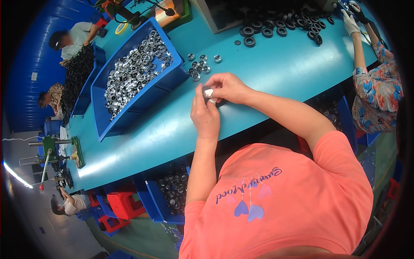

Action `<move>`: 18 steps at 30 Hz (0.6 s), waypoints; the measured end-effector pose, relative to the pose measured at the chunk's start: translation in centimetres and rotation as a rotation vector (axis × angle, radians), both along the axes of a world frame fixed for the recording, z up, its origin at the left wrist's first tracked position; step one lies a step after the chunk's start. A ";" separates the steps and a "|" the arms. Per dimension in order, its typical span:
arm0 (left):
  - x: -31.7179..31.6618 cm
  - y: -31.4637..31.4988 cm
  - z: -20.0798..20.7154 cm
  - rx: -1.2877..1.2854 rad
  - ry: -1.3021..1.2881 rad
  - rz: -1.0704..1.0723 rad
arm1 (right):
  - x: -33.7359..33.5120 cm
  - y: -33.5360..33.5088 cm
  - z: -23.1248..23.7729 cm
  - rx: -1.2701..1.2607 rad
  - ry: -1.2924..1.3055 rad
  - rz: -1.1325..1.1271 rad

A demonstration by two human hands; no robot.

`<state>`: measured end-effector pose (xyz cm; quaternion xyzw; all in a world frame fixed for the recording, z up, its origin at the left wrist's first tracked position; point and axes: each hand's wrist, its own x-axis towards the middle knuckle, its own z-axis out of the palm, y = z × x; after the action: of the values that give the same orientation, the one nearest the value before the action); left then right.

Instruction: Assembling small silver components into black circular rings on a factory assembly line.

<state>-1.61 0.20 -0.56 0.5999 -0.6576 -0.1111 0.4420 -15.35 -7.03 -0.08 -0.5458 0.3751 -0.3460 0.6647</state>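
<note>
From where I stand, both hands meet over the blue-green surface (pixel 258 114), fingertips pinched around a small dark piece (pixel 206 89) that shows a white patch (pixel 208 93). The left hand (pixel 204 120) comes up from below with its fingers raised along the near side; the right hand (pixel 229 88) bends in from the other side, thumb and forefinger curled over the piece. The fingers cover so much that I can't tell its full shape, nor how firmly each hand grips. A few loose silver cups (pixel 198 66) lie just beyond the fingertips, between them and the blue bin (pixel 140 106) heaped with more of the same, while black rings (pixel 267 33) are spread farther up the surface. For fine finger work like this, I'd let the left hand steady the piece and the right do the fiddling, pressing evenly and keeping the piece square rather than tilted. Staying low over the surface seems wise, since something this small could slip, and a stray knuckle could scatter those loose cups.
</note>
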 end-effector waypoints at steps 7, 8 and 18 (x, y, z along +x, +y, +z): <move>0.3 -0.1 -0.4 0.108 0.331 -0.059 | -0.4 -0.6 -0.1 0.071 -0.023 0.087; 0.3 0.0 -0.4 0.085 0.249 -0.043 | -0.4 -0.6 0.1 0.074 -0.027 0.081; 0.6 0.0 -0.4 0.201 0.611 -0.114 | -1.1 -1.1 0.9 0.172 -0.097 0.169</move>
<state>-1.04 0.22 -0.93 0.5417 -0.5127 -0.3748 0.5506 -16.43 -8.16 0.78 -0.4990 0.3237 -0.2813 0.7530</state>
